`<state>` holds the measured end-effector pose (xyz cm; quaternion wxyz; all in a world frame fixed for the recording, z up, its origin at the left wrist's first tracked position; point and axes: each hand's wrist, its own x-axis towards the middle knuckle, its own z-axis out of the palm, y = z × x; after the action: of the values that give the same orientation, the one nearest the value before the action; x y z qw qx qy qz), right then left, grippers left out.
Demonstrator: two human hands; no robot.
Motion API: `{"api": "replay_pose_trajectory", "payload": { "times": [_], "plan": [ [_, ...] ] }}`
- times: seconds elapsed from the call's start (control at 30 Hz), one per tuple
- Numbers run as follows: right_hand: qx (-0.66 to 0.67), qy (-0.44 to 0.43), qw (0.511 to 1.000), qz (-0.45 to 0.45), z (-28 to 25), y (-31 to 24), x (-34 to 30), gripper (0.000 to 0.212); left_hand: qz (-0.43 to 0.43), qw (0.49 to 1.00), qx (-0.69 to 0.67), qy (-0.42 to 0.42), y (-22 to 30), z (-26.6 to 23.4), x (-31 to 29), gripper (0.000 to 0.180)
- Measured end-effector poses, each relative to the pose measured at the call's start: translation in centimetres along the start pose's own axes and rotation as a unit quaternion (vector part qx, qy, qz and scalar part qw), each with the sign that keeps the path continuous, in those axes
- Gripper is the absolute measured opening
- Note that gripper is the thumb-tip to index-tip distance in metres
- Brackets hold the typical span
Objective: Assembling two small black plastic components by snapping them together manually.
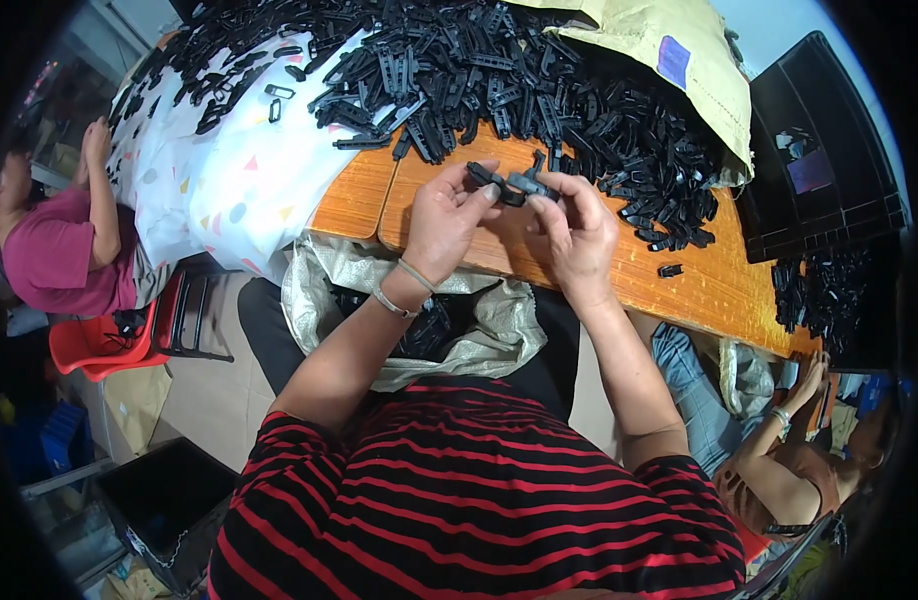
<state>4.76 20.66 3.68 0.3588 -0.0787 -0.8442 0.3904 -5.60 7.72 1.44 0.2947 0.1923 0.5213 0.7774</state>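
Note:
Over the near edge of the wooden table, my left hand [446,222] pinches a small black plastic part [482,176] between thumb and fingers. Close beside it, my right hand [582,232] grips a dark grey plastic part [528,183] with a short upright tab. The two parts meet or nearly meet between my hands; whether they are joined I cannot tell. Beyond my fingers rises a big heap of black plastic parts [479,75]. In my lap a white woven sack [319,290] gapes, with more black parts [424,330] inside.
A patterned white cloth [239,170] covers the table's left side. A paper sack [669,60] spills parts at the back right, near a black crate [819,140]. One person [64,235] sits at left, another [794,470] at lower right. A black bin [169,500] stands lower left.

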Motion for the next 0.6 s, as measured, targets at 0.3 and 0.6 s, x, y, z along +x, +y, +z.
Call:
{"api": "replay_pose_trajectory", "payload": {
  "times": [0.3,0.6],
  "plan": [
    [0.029,-0.005,0.997,0.066,1.6,-0.1,-0.2,0.020,0.035,0.998,0.023,-0.039,-0.1,-0.2,-0.2,0.032],
    [-0.056,0.000,0.997,-0.047,1.4,-0.3,0.0,0.023,0.069,0.995,0.051,-0.044,0.8,0.5,-1.4,0.037]
  ]
}}
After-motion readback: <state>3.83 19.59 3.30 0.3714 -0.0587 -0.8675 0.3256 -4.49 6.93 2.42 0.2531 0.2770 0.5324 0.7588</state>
